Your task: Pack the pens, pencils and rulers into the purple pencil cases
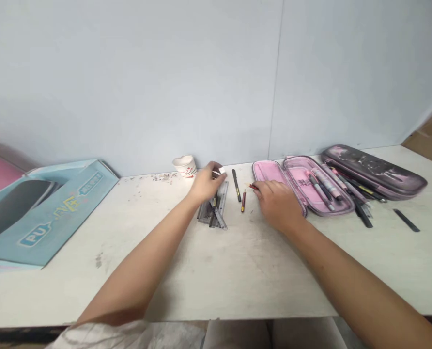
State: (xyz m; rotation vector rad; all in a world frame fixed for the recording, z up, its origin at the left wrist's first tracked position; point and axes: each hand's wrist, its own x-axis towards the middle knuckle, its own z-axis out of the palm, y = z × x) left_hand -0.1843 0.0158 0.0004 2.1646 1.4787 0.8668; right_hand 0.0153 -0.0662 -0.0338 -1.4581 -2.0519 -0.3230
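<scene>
My left hand (206,183) is closed, with a small white eraser (222,170) between thumb and fingers. Below it lies a heap of clear rulers (219,218), with dark pens or pencils among them. A dark red pencil (253,186) shows at the fingertips of my right hand (279,203), which pinches it over the table. Between both hands rest a black pen-like stick (236,184) with a yellow mark and a short red pencil (243,201). Right beside my right hand an open pink pencil case (337,209) holds several pens and markers; my hand hides part of it.
A dark pencil case (376,167) lies at the back right, with several pens spilling out before it. Further right is a flat black strip (407,220). A paper cup (185,166) stands by the wall near scattered shavings (165,177). A blue box (63,213) lies left.
</scene>
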